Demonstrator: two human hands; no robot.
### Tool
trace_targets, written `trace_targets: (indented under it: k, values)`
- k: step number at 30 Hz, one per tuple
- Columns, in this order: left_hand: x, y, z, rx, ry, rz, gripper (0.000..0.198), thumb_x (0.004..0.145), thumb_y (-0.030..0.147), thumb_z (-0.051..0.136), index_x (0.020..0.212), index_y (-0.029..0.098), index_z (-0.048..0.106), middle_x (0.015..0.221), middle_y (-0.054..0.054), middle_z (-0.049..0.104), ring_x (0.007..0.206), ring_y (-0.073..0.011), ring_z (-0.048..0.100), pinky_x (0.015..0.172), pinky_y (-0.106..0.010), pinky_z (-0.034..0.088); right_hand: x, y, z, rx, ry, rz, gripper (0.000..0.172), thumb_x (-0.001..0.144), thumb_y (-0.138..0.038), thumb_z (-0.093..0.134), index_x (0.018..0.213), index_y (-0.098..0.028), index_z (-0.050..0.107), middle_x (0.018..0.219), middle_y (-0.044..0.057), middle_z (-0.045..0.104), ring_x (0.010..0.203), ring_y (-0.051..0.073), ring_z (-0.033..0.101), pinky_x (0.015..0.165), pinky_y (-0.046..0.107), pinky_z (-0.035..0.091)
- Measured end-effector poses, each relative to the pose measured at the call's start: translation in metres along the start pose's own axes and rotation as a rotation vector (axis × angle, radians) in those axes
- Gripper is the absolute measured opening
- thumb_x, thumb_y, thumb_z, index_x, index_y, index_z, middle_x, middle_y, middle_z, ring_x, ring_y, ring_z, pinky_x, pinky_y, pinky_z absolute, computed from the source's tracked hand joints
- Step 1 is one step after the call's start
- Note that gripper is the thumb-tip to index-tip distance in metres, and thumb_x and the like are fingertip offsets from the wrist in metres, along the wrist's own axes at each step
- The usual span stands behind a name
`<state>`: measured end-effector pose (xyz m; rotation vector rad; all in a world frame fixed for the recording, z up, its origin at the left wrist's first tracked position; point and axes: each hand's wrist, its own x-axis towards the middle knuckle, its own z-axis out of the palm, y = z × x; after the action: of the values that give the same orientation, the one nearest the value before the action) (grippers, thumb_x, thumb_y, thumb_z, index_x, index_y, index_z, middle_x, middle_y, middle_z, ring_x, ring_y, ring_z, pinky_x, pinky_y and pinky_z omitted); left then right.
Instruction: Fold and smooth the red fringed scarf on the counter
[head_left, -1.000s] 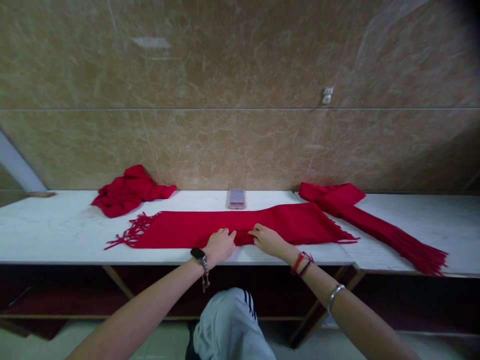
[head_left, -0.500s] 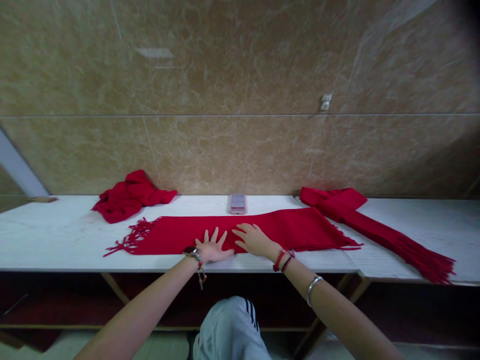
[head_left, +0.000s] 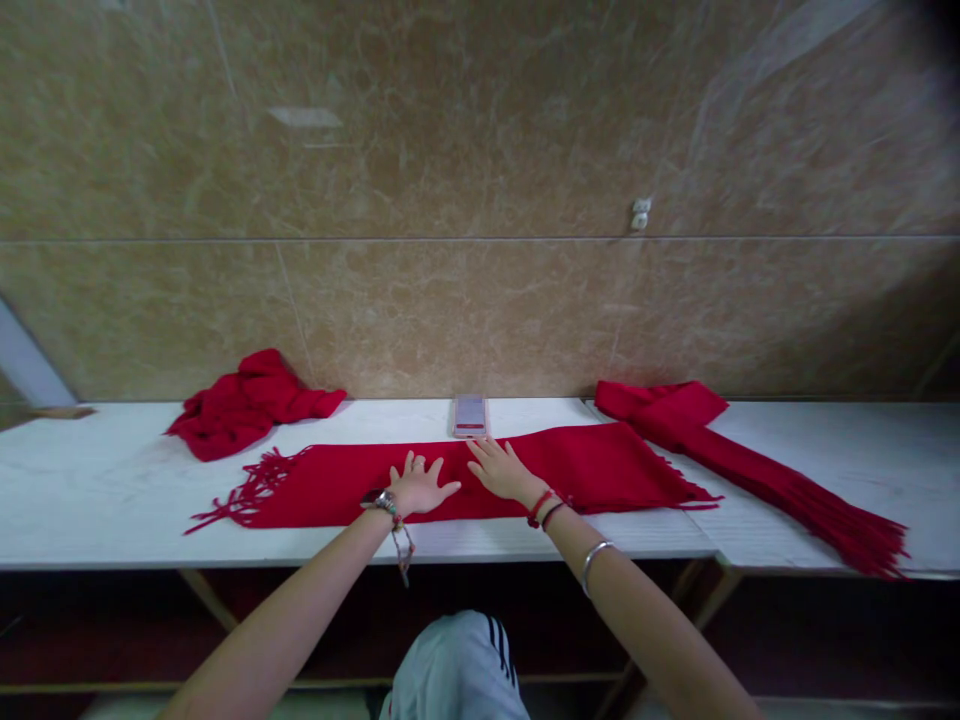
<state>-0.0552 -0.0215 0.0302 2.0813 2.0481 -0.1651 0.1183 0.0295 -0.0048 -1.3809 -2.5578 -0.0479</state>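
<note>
A red scarf (head_left: 585, 468) with fringed ends lies spread lengthwise along the white counter (head_left: 352, 545). My left hand (head_left: 418, 490) rests on its middle, palm down with the fingers spread. Just to the right, my right hand (head_left: 506, 470) lies over the same scarf, fingers stretched out and their tips near its far edge. Neither hand grips the cloth. Beyond my fingertips a phone (head_left: 470, 416) in a pinkish case sits against the wall side.
A crumpled red scarf (head_left: 251, 403) lies at the back left. Another red scarf (head_left: 739, 452), folded over at its far end, slants across the right side. A tiled wall (head_left: 450, 320) rises behind the counter, and dark open shelves (head_left: 315, 600) are below.
My right hand has slid slightly away from me toward the scarf's far edge. My left hand has moved a little forward on the cloth. The view has shifted slightly.
</note>
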Motion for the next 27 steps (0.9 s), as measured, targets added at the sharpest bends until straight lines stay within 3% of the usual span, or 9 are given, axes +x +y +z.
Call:
trace_targets:
  k: [2, 5, 14, 17, 20, 24, 27]
  values:
    - [0.004, -0.005, 0.009, -0.015, 0.044, -0.024, 0.075, 0.078, 0.068, 0.020, 0.141, 0.027, 0.017, 0.148, -0.009, 0.003, 0.132, -0.0349, -0.004, 0.099, -0.062, 0.009, 0.007, -0.008, 0.006, 0.016, -0.024, -0.001, 0.049, 0.091, -0.037, 0.026, 0.136, -0.018, 0.031, 0.143, 0.010, 0.028, 0.131, 0.025, 0.022, 0.100, 0.052, 0.024]
    - [0.005, -0.011, 0.017, -0.035, 0.019, -0.013, 0.076, 0.076, 0.071, 0.020, 0.140, 0.032, 0.013, 0.148, -0.006, -0.003, 0.132, -0.0368, -0.005, 0.097, -0.065, 0.007, 0.009, -0.005, 0.016, 0.004, -0.016, 0.028, 0.050, 0.090, -0.039, 0.026, 0.135, -0.017, 0.034, 0.142, 0.010, 0.030, 0.130, 0.025, 0.024, 0.102, 0.049, 0.022]
    - [0.012, -0.017, 0.011, -0.028, -0.048, -0.001, 0.079, 0.073, 0.075, 0.022, 0.140, 0.033, 0.012, 0.147, -0.006, -0.003, 0.131, -0.0393, -0.004, 0.095, -0.066, 0.008, -0.010, 0.059, 0.019, -0.133, 0.042, 0.210, 0.050, 0.090, -0.036, 0.032, 0.130, -0.007, 0.039, 0.138, 0.019, 0.035, 0.126, 0.028, 0.032, 0.099, 0.044, 0.029]
    - [0.024, -0.008, 0.006, -0.015, 0.060, 0.016, 0.076, 0.078, 0.070, 0.019, 0.140, 0.027, 0.018, 0.148, -0.009, 0.000, 0.131, -0.0383, -0.003, 0.097, -0.064, 0.010, -0.012, 0.061, 0.020, -0.153, 0.071, 0.217, 0.049, 0.090, -0.035, 0.032, 0.130, -0.007, 0.040, 0.136, 0.019, 0.037, 0.125, 0.027, 0.034, 0.099, 0.043, 0.030]
    - [0.038, 0.013, 0.005, -0.011, 0.207, 0.167, 0.066, 0.085, 0.061, 0.016, 0.139, 0.025, 0.022, 0.148, -0.007, 0.001, 0.133, -0.0325, -0.002, 0.102, -0.057, 0.011, -0.012, 0.058, 0.021, -0.170, 0.083, 0.213, 0.049, 0.091, -0.036, 0.031, 0.129, -0.008, 0.041, 0.136, 0.018, 0.039, 0.125, 0.027, 0.035, 0.099, 0.042, 0.030]
    - [0.052, 0.040, 0.014, -0.012, 0.221, 0.345, 0.056, 0.088, 0.054, 0.016, 0.137, 0.028, 0.026, 0.148, -0.002, 0.012, 0.134, -0.0256, 0.008, 0.104, -0.050, 0.014, -0.012, 0.058, 0.022, -0.188, 0.088, 0.200, 0.048, 0.091, -0.036, 0.030, 0.130, -0.008, 0.041, 0.136, 0.018, 0.038, 0.125, 0.026, 0.035, 0.099, 0.041, 0.031]
    - [0.058, 0.031, 0.021, 0.007, 0.227, 0.347, 0.054, 0.089, 0.053, 0.018, 0.137, 0.029, 0.029, 0.145, -0.001, 0.022, 0.133, -0.0228, 0.017, 0.104, -0.046, 0.016, -0.013, 0.060, 0.022, -0.189, 0.091, 0.183, 0.049, 0.091, -0.036, 0.030, 0.130, -0.008, 0.041, 0.135, 0.018, 0.039, 0.125, 0.027, 0.035, 0.098, 0.042, 0.031]
